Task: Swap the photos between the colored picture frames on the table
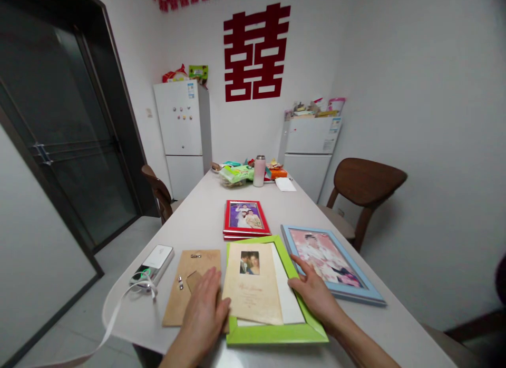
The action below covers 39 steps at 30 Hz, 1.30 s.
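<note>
A lime-green photo frame [276,333] lies on the table in front of me. Across its white inside rests a cream printed card [253,299] with a small couple photo near the top; it overlaps the frame's left side. My right hand [314,294] grips the frame's right edge, thumb over the rim. My left hand [203,304] lies flat with fingers stretched over a brown backing board [174,307] with metal clips. Its thumb is at the card's lower left edge. Beyond the green frame are stacked red photo frames [226,220]; a light-blue photo frame [361,294] lies to the right.
A white device [158,257] with a white strap [113,320] sits on the table's left. Farther back are a pink bottle [259,172], a green packet [239,173] and white paper [285,184]. Wooden chairs [366,181] flank the white table [190,220].
</note>
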Tool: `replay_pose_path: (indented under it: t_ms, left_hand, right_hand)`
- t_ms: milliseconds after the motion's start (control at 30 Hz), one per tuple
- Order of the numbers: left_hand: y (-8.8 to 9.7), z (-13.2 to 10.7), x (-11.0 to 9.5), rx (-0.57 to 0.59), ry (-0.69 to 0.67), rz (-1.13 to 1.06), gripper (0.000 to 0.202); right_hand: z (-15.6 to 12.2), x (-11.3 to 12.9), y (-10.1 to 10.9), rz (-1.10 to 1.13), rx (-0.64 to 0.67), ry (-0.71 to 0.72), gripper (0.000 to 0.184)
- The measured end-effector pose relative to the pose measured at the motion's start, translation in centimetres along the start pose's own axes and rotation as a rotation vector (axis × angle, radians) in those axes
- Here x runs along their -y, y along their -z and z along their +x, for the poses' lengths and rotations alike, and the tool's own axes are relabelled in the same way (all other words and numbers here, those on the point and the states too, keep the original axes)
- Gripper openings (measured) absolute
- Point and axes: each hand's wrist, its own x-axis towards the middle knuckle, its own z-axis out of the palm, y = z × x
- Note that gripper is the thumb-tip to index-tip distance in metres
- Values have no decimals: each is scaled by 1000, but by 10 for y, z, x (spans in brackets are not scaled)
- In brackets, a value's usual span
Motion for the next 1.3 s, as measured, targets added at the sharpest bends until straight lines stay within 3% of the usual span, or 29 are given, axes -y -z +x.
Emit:
replay_pose_path:
  t_ms: [100,200,400,533,667,733,800,867,1000,1100,1233,1300]
  left_hand:
    - [-25,-5,-30,179,-38,-39,52]
    - [-36,-7,-51,271,-32,-109,60]
    - [-36,-2,-66,238,-26,-213,76]
    - [-40,1,-73,146,-121,-226,67]
    - [-28,5,-73,43,-215,-207,57]
    - [-14,8,-66,-76,-113,-219,51]
    - [2,10,-51,-192,78,-291,42]
    - [13,10,-34,-243,247,-432,35]
    - [17,2,-5,-237,433,-771,27]
    - [11,-5,3,-169,553,-1060,26]
    - [5,-8,2,-141,561,-1174,30]
    - [5,-8,0,-134,548,-1222,31]
  right_hand:
    - [-8,8,-6,302,63,-78,73]
    - [-14,17,-7,424,56,-71,73]
    - [-24,37,-8,535,64,-29,75]
    - [-28,47,-11,574,109,-13,76]
    - [-23,44,-7,423,94,0,74]
    - [-16,36,-3,268,70,18,74]
    - [-8,23,1,23,45,47,72]
    - [0,8,5,-258,13,105,67]
    - [7,-14,7,-657,-22,245,54]
    - [6,-17,6,-820,-1,303,41]
    - [2,-11,2,-954,-22,311,30]
    - [0,-8,-3,-876,-78,387,32]
